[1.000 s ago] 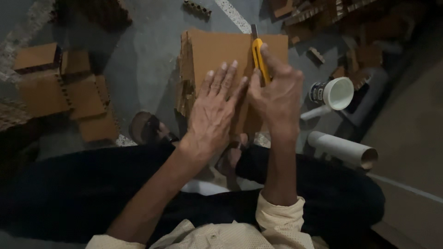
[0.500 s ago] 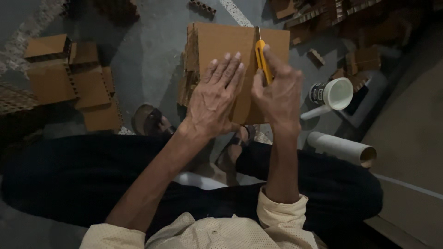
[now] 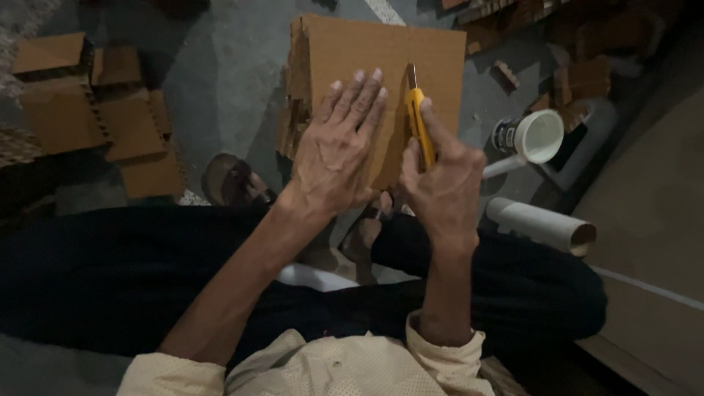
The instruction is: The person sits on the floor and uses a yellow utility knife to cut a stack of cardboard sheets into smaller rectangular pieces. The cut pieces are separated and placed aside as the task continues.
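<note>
Cardboard sheet (image 3: 345, 59), upper centre of frame, on the floor. Left hand (image 3: 339, 150): flat on it, fingers spread, holding nothing. Right hand (image 3: 440, 180): closed around yellow utility knife (image 3: 418, 121), blade on sheet. White tub (image 3: 534, 136), right, tipped; contents unclear.

Your left hand (image 3: 339, 150) lies flat on the cardboard sheet (image 3: 352, 55), with the utility knife (image 3: 418, 117) just right of it. Cardboard pieces (image 3: 95, 110) lie at the floor's left edge; a tub (image 3: 532, 136) sits right of the sheet.
</note>
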